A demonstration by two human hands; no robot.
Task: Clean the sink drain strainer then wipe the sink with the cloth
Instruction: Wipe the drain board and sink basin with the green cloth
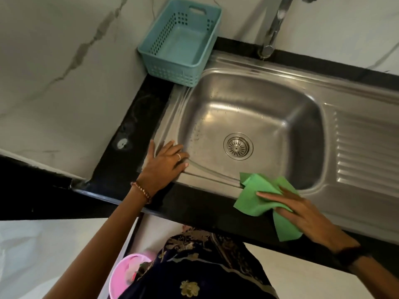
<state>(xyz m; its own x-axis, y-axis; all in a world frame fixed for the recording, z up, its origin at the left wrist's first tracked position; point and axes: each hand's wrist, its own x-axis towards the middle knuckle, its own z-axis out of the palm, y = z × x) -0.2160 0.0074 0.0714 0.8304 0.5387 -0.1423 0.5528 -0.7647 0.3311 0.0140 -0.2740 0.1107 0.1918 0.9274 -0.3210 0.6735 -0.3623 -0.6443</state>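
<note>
1. Left hand (165,161): open, fingers spread and laid flat, palm down on the near-left rim of the sink (356,134); fingertips at the edge of the basin, thumb pointing up along the rim. Holding nothing. Ring on one finger, bead bracelet (142,192) at the wrist.
2. Right hand (302,212): loosely open, fingers long and nearly straight, lying over the cloth (257,198) and pressing it against the near rim of the sink; a fold of cloth gathered under the palm and caught between the fingers. Dark band at the wrist.
3. Cloth: green, crumpled, draped across the near edge of the sink and the black counter (194,201), one corner poking over the basin, another hanging down off the counter's front.
4. Strainer (238,146): seated in the drain at the basin floor's middle, round, slotted, metal; well apart from both hands, untouched.
5. Basin: steel, dull sheen, faint droplets or spots along the left wall. Ribbed drainboard to the right.
6. Tap (273,29): above the back rim, spout end over the sink's far edge.
7. Basket (157,55): teal, perforated, standing at the back-left corner, partly on the sink rim, against the marble wall.
8. Pink tub (123,275): low down by the person's patterned dark clothing, partly hidden.
</note>
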